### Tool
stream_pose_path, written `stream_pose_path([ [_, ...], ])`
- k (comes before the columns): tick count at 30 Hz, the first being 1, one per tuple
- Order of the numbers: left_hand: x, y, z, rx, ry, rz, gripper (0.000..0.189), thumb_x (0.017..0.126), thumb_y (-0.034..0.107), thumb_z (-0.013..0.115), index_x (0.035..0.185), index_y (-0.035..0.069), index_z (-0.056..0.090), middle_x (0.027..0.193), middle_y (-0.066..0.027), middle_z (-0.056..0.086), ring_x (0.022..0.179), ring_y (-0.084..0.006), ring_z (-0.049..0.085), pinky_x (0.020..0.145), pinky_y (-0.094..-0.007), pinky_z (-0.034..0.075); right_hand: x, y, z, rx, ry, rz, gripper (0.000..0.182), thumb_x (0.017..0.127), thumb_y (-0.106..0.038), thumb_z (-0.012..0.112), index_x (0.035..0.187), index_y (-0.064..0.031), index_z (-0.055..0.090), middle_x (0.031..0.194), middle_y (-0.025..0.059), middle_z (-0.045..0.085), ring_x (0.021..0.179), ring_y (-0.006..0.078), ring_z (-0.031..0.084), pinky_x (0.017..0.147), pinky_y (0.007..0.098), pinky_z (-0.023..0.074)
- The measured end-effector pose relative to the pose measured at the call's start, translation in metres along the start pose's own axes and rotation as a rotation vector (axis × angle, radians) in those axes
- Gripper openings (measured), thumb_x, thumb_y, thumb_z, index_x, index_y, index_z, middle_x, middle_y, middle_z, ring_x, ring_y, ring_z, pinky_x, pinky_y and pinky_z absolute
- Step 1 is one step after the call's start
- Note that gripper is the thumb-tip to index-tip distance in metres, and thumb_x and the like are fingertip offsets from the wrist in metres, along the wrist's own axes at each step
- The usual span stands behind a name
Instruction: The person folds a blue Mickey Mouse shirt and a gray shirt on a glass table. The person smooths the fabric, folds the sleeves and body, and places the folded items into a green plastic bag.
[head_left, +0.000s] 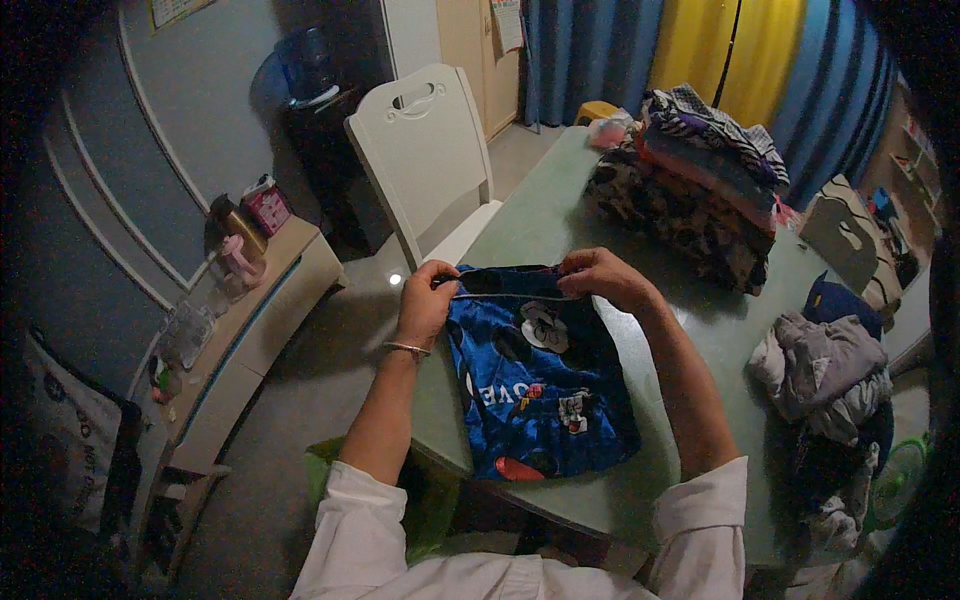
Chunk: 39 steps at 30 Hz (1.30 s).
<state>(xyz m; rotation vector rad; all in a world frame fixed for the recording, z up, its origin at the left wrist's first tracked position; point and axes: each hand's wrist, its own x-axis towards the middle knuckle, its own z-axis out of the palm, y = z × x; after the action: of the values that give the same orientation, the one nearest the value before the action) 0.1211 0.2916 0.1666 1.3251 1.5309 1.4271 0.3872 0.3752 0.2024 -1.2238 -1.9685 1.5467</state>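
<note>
A blue satiny cloth item (540, 382) with white and red printed figures and lettering lies over the near left part of the pale green table (517, 202). My left hand (429, 304) pinches its far left corner, and my right hand (604, 279) pinches its far right corner. Between them the far edge, with a white line along it, is stretched roughly straight. The cloth's near end reaches the table's edge. Whether it is a garment or a cover, I cannot tell.
Folded patterned textiles (690, 187) are stacked at the table's far right. Crumpled grey and dark clothes (825, 367) lie at the right. A white chair (427, 150) stands beyond the table's left side. Along the left wall, a low cabinet (255, 322) holds a flask and a pink bottle.
</note>
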Motion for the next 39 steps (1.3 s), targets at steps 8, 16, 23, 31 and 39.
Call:
stream_pose_path([
  [8, 0.0, -0.006, -0.002, 0.111, 0.037, 0.044, 0.009, 0.075, 0.001, 0.058, 0.084, 0.002, 0.059, 0.073, -0.0018, 0.058, 0.071, -0.011, 0.054, 0.066, -0.0251, 0.044, -0.016, -0.031, -0.001, -0.589, 0.057, 0.069, 0.028, 0.07, -0.02, 0.071, 0.087, 0.0011, 0.067, 0.076, 0.0106, 0.065, 0.069, 0.016, 0.058, 0.067, 0.0299, 0.0462],
  [16, 0.01, -0.031, -0.002, 0.16, 0.029, 0.066, 0.013, 0.074, 0.005, 0.06, 0.087, 0.001, 0.06, 0.076, -0.0058, 0.061, 0.072, -0.014, 0.057, 0.066, -0.0271, 0.046, -0.002, 0.005, -0.006, -0.338, 0.172, -0.062, 0.023, 0.071, -0.02, 0.069, 0.086, -0.0016, 0.067, 0.078, 0.0098, 0.065, 0.071, 0.0156, 0.058, 0.066, 0.0293, 0.0464],
  [23, 0.009, -0.028, -0.003, 0.229, 0.055, 0.085, 0.013, 0.074, 0.007, 0.06, 0.086, 0.002, 0.059, 0.076, -0.0022, 0.058, 0.07, -0.0118, 0.053, 0.065, -0.027, 0.045, 0.0, -0.001, 0.004, -0.347, 0.157, -0.064, 0.025, 0.071, -0.015, 0.067, 0.093, -0.0025, 0.065, 0.084, 0.0089, 0.065, 0.076, 0.0166, 0.059, 0.07, 0.0293, 0.0469],
  [31, 0.003, -0.02, -0.005, 0.299, 0.12, 0.109, 0.012, 0.075, 0.005, 0.056, 0.087, 0.001, 0.057, 0.081, -0.0124, 0.062, 0.078, -0.022, 0.06, 0.072, -0.0317, 0.046, -0.004, -0.017, 0.013, -0.301, 0.156, -0.057, 0.03, 0.067, -0.014, 0.069, 0.095, -0.0035, 0.064, 0.091, 0.0112, 0.064, 0.081, 0.0184, 0.06, 0.073, 0.0303, 0.0477],
  [39, 0.008, -0.03, 0.006, 0.203, 0.163, 0.258, 0.02, 0.074, 0.0, 0.056, 0.094, 0.003, 0.056, 0.08, -0.0098, 0.061, 0.074, -0.0189, 0.06, 0.069, -0.0302, 0.047, 0.003, -0.006, 0.011, -0.296, 0.249, 0.089, 0.03, 0.063, -0.005, 0.067, 0.092, 0.0026, 0.062, 0.086, 0.0112, 0.063, 0.077, 0.0188, 0.06, 0.069, 0.0304, 0.0482],
])
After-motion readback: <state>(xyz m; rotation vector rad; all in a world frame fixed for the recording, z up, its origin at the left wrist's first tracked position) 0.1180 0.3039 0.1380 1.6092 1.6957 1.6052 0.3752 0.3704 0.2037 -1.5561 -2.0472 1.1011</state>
